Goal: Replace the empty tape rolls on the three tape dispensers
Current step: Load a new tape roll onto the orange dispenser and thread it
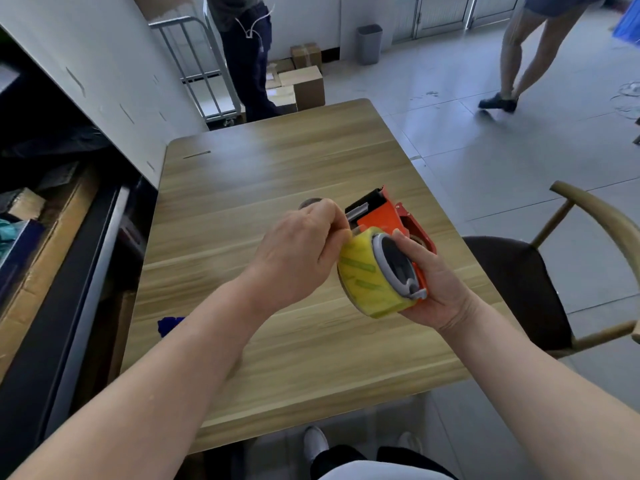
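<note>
An orange tape dispenser (381, 216) is held above the wooden table (277, 161), tilted with its black roller end pointing away. A full yellowish tape roll (367, 282) sits on its grey hub. My right hand (433, 282) grips the dispenser from the right and below. My left hand (304, 251) pinches at the top edge of the roll, where the tape end lies. Behind my left hand a small greyish round thing (309, 202) lies on the table, mostly hidden.
A dark blue scrap (169, 325) lies at the table's left edge. A chair (554, 271) stands to the right. Shelving with cardboard fills the left side. Cardboard boxes (301, 81), a metal trolley and two standing people are beyond the table.
</note>
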The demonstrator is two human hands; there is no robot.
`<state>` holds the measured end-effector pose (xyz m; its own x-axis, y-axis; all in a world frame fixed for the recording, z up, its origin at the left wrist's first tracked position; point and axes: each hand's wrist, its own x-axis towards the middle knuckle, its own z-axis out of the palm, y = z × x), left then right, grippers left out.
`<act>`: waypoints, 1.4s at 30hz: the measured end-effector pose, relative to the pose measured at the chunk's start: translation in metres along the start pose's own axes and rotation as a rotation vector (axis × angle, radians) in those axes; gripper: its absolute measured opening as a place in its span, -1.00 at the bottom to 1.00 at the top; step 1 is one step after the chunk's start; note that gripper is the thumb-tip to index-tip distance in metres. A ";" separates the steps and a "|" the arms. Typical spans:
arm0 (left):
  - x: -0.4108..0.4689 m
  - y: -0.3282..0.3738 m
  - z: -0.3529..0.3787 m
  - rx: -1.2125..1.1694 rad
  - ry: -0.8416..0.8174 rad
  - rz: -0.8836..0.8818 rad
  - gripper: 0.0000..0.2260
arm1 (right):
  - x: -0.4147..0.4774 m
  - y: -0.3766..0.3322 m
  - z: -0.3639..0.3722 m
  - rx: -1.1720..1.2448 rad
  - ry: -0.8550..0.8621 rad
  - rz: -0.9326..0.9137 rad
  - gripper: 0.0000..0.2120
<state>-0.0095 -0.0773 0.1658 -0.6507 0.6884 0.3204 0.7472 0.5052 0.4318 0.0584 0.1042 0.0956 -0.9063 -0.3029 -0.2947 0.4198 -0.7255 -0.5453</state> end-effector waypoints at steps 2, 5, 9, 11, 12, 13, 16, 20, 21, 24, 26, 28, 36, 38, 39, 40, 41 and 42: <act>0.001 0.001 -0.003 0.029 -0.005 -0.011 -0.93 | -0.001 0.000 -0.004 -0.008 -0.028 0.015 -0.39; 0.003 0.003 -0.006 0.093 0.061 -0.069 -0.92 | -0.008 -0.002 0.001 -0.086 -0.104 0.044 -0.45; 0.005 0.006 -0.012 0.112 0.069 -0.012 -0.91 | -0.012 0.001 -0.001 -0.124 -0.205 0.015 -0.54; 0.006 0.005 -0.016 0.129 0.052 0.062 -0.83 | -0.012 0.000 0.000 -0.216 -0.238 -0.028 -0.59; 0.006 0.005 -0.017 0.141 0.046 0.097 -0.79 | -0.013 -0.001 0.002 -0.282 -0.242 -0.035 -0.63; 0.007 0.004 -0.018 0.151 0.045 0.124 -0.76 | -0.013 -0.003 0.004 -0.343 -0.229 -0.037 -0.67; 0.008 0.004 -0.019 0.186 0.079 0.126 -0.74 | -0.013 -0.007 0.010 -0.390 -0.147 -0.039 -0.72; 0.009 0.006 -0.017 0.251 0.115 0.120 -0.78 | -0.017 -0.006 0.018 -0.409 -0.044 -0.007 -0.82; 0.009 0.007 -0.016 0.261 0.118 0.140 -0.79 | -0.019 -0.004 0.019 -0.406 -0.045 0.017 -0.82; 0.011 0.009 -0.014 0.288 0.121 0.182 -0.80 | -0.022 0.000 0.024 -0.359 -0.059 0.079 -0.74; 0.012 0.011 -0.014 0.305 0.115 0.197 -0.81 | -0.023 0.003 0.025 -0.353 -0.062 0.099 -0.71; 0.013 0.012 -0.016 0.291 0.114 0.198 -0.82 | -0.024 0.005 0.025 -0.328 -0.063 0.111 -0.72; 0.014 0.015 -0.018 0.364 0.179 0.215 -0.81 | -0.029 0.005 0.032 -0.286 -0.046 0.107 -0.82; 0.012 0.014 -0.020 0.316 0.211 0.152 -0.79 | -0.031 0.003 0.033 -0.277 -0.040 0.100 -0.89; 0.011 0.015 -0.021 0.278 0.214 0.108 -0.78 | -0.030 0.003 0.032 -0.280 -0.037 0.094 -0.90; 0.011 0.017 -0.021 0.240 0.209 0.070 -0.77 | -0.030 0.002 0.032 -0.289 -0.029 0.091 -0.87; 0.010 0.019 -0.022 0.212 0.196 0.044 -0.76 | -0.031 0.000 0.032 -0.306 -0.031 0.089 -0.83; 0.011 0.020 -0.022 0.208 0.180 0.044 -0.76 | -0.031 -0.001 0.033 -0.323 -0.043 0.088 -0.79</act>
<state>-0.0044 -0.0715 0.1968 -0.6171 0.6174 0.4879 0.7746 0.5859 0.2382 0.0845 0.0944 0.1313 -0.8644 -0.3864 -0.3217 0.4837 -0.4642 -0.7420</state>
